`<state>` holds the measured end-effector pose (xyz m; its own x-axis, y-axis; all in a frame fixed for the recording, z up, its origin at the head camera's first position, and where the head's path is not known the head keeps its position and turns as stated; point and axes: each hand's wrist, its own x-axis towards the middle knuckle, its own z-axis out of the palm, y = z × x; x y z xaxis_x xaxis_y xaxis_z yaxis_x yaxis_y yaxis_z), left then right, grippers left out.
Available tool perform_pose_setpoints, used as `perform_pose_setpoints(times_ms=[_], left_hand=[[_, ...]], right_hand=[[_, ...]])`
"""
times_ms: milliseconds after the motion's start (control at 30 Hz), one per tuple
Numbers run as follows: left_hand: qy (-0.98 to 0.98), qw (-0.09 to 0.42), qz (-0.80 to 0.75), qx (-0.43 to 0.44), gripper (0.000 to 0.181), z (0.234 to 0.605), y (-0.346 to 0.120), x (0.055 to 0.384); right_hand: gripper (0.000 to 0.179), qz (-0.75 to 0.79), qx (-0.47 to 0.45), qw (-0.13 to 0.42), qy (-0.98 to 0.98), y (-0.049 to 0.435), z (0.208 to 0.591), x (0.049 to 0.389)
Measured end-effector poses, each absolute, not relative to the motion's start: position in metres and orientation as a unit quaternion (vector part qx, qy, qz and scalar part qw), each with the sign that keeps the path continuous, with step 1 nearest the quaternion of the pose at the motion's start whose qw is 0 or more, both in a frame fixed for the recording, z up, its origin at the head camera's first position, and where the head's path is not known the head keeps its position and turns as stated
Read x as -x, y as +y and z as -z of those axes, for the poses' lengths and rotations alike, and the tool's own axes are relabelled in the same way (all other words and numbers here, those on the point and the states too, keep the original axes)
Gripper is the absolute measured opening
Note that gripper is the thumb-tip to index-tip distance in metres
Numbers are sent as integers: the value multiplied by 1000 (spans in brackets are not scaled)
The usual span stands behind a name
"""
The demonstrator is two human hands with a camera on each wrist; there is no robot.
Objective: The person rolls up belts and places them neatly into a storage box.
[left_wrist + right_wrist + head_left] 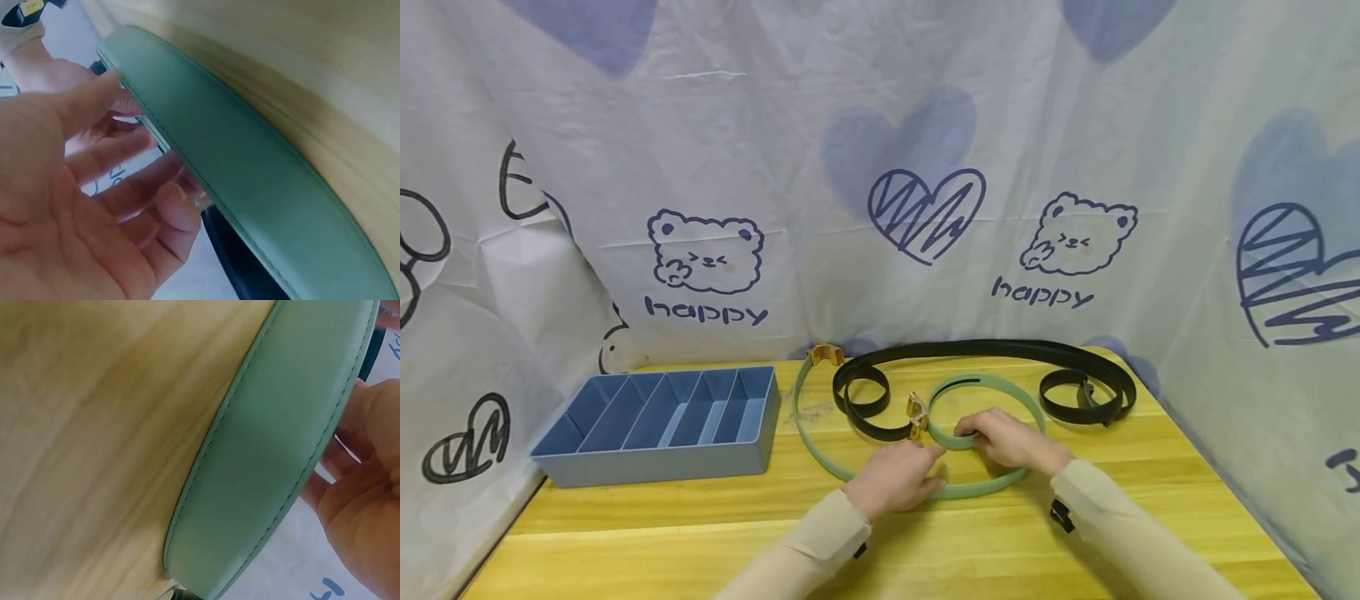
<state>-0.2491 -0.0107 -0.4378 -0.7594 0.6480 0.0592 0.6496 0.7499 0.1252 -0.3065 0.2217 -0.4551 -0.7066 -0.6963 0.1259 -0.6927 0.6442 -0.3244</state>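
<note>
- Right hand [1003, 437]: fingertips pinch the near side of the inner coil of the green stitched leather-look strap [977, 489].
- Left hand [898, 477]: beside that grip, loosely spread, fingers by the coil.
- Done, by judgement: one end is coiled at the grip.
- Left: the wide outer run sweeps uncoiled around the grip toward the gold metal buckle [827, 354].
- The glossy black strap [955, 348], beyond the grip, is loosely looped.

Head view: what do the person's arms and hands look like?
The left sleeve and right sleeve are plain, pale beige and wrist-length. A small black piece shows near each wrist. The left hand and right hand wear no gloves.
</note>
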Motion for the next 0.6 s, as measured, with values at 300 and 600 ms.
perform_pose_setpoints(times_ms=[300,600], left_hand=[[-936,-10,75,343,26,443,9,271],[-933,-58,78,347,36,447,8,280]], right_hand=[[23,194,390,-20,900,223,455,311],[65,106,383,-29,917,215,444,306]])
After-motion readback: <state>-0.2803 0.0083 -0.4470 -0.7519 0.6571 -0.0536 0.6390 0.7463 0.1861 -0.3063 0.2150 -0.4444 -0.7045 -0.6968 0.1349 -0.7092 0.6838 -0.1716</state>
